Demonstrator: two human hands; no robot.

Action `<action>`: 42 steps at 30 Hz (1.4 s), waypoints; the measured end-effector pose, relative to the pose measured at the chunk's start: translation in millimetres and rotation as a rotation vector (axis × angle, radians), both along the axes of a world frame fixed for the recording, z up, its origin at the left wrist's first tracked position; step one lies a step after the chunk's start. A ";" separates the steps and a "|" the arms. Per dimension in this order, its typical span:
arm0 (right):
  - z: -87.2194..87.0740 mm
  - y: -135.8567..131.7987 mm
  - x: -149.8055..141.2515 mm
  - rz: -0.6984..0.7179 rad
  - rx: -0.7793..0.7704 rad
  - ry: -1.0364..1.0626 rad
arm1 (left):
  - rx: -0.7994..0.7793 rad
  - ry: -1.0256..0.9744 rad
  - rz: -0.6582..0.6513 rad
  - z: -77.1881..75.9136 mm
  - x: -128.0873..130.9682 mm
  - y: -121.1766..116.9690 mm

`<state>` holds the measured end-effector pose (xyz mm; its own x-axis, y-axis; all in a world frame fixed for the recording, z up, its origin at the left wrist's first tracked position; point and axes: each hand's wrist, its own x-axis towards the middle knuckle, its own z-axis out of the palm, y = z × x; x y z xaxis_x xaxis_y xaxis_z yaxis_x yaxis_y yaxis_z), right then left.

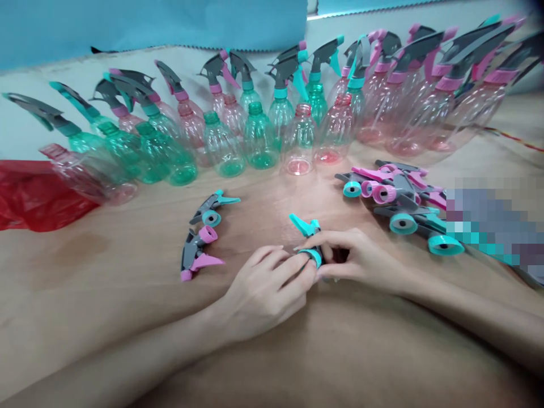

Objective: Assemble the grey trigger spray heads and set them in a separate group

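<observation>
A grey spray trigger head with a teal trigger and teal collar (pixel 315 258) is between my two hands, low over the table. My right hand (pixel 361 258) pinches its body from the right, thumb and fingers closed. From the left, my left hand (pixel 267 289) has its fingers bent onto the collar; its fingertips are partly hidden. The teal trigger (pixel 302 225) points up and left. To the left of my hands lie two more spray heads, a teal and grey one (pixel 211 211) and a pink and grey one (pixel 198 255).
Clear pink and green bottles stand in rows along the back, several topped with spray heads. Uncapped ones, such as a green bottle (pixel 259 139), stand in front. A pile of spray heads (pixel 399 192) lies at right. A red plastic bag (pixel 42 198) sits at far left.
</observation>
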<state>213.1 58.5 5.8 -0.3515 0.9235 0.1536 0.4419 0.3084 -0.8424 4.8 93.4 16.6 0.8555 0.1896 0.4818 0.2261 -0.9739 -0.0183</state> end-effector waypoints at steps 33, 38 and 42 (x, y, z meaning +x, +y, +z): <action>27.9 74.5 -112.8 0.061 0.333 -0.589 | -0.121 -0.281 0.535 29.9 -158.9 -6.4; 38.7 58.8 -74.1 -0.050 0.344 -0.549 | -0.263 -0.262 0.530 25.6 -137.0 2.5; 43.3 45.6 -10.2 -0.187 0.328 -0.580 | -0.233 -0.212 0.360 28.2 -102.8 13.1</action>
<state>202.9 104.1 49.1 -0.3006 0.9145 0.2708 0.8633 0.3816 -0.3304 -98.0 106.5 44.8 0.6030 0.5795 0.5483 0.5248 -0.8057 0.2745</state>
